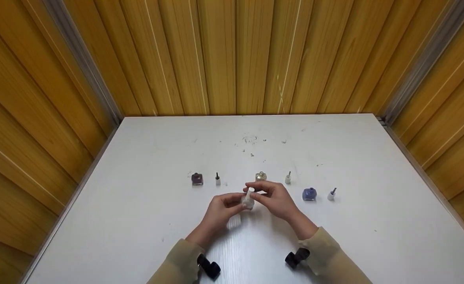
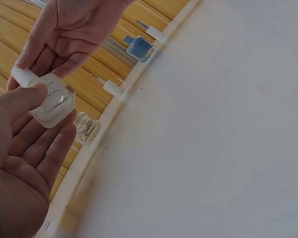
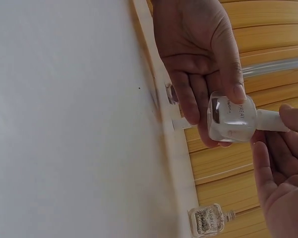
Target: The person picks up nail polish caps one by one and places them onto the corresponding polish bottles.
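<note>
Between both hands, above the table, is a white nail polish bottle (image 3: 233, 121) with its white cap (image 3: 269, 120) on the neck. My left hand (image 1: 221, 210) pinches the glass body between thumb and fingers, the thumb lying over the printed label in the left wrist view. The right hand (image 1: 276, 200) grips the white cap with thumb and fingertips. Just behind the hands stands an uncapped glitter nail polish bottle (image 3: 207, 220), partly covered by the right hand in the head view.
A dark purple bottle (image 1: 197, 179) stands left, its brush cap (image 1: 217, 180) beside it, bristles up. Right of the glitter bottle is another upright brush cap (image 1: 288, 178). Further right are an open blue bottle (image 1: 309, 194) and its brush cap (image 1: 332, 194). Wood-look walls (image 1: 218, 59) border the white table (image 1: 137, 157).
</note>
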The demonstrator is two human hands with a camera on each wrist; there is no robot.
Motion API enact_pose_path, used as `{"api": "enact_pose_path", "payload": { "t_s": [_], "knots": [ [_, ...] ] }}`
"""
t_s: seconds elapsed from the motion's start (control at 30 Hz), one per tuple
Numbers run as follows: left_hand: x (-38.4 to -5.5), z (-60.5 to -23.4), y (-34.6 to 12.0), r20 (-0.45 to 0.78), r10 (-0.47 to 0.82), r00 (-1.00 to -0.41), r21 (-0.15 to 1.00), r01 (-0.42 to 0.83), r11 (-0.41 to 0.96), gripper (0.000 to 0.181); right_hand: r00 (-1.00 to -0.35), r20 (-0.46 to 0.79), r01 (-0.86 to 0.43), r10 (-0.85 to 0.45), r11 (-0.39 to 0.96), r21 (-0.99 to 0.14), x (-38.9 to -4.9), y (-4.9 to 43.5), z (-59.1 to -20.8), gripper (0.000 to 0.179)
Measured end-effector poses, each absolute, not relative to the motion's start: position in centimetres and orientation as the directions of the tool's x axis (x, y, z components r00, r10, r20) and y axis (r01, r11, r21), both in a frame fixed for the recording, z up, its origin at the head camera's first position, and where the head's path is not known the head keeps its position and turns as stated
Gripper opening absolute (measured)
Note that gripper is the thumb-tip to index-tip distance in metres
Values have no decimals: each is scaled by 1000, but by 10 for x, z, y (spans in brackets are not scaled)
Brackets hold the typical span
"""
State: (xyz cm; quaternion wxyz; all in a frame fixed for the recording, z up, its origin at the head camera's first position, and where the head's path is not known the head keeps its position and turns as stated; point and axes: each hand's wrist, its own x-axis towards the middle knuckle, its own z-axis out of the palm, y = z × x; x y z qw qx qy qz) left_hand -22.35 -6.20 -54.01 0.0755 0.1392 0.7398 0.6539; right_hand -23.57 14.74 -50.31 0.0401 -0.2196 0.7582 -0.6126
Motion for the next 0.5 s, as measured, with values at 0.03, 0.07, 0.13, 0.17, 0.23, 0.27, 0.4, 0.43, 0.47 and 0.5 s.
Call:
{"api": "enact_pose_path", "payload": {
  "t_s": [0.03,0.07,0.13,0.17,0.23,0.27,0.4,0.43,0.47,0.5],
  "knots": [
    [-223,-540,-62,67,304,-950,989,103,102,32,-905,208,-281,-371,155,-947,-235,147,-503,34],
    [-223,-540,-62,64,303,-951,990,98,99,32,-910,207,-278,-358,157,-948,-235,146,-504,32],
    [-223,-540,-62,57,299,-953,992,88,93,32,-921,207,-273,-329,169,-947,-235,145,-505,29],
    [-223,-540,-61,57,297,-953,992,88,90,32,-927,207,-270,-312,175,-947,-236,144,-506,27],
    [-222,-539,-61,57,302,-951,994,82,71,32,-938,203,-259,-282,177,-950,-235,143,-506,25],
    [-222,-540,-61,58,305,-950,995,80,62,32,-942,198,-251,-270,177,-952,-235,142,-506,24],
    [-222,-541,-61,67,319,-946,996,80,27,32,-954,181,-227,-240,180,-957,-235,141,-506,25],
    [-222,-541,-61,64,316,-947,997,77,29,32,-956,178,-224,-235,188,-956,-235,141,-506,26],
    [-222,-541,-61,66,315,-947,996,80,31,32,-956,177,-223,-234,189,-956,-235,142,-506,27],
    [-223,-541,-61,65,313,-948,996,79,32,32,-955,179,-226,-237,189,-956,-236,142,-505,29]
  ]
}}
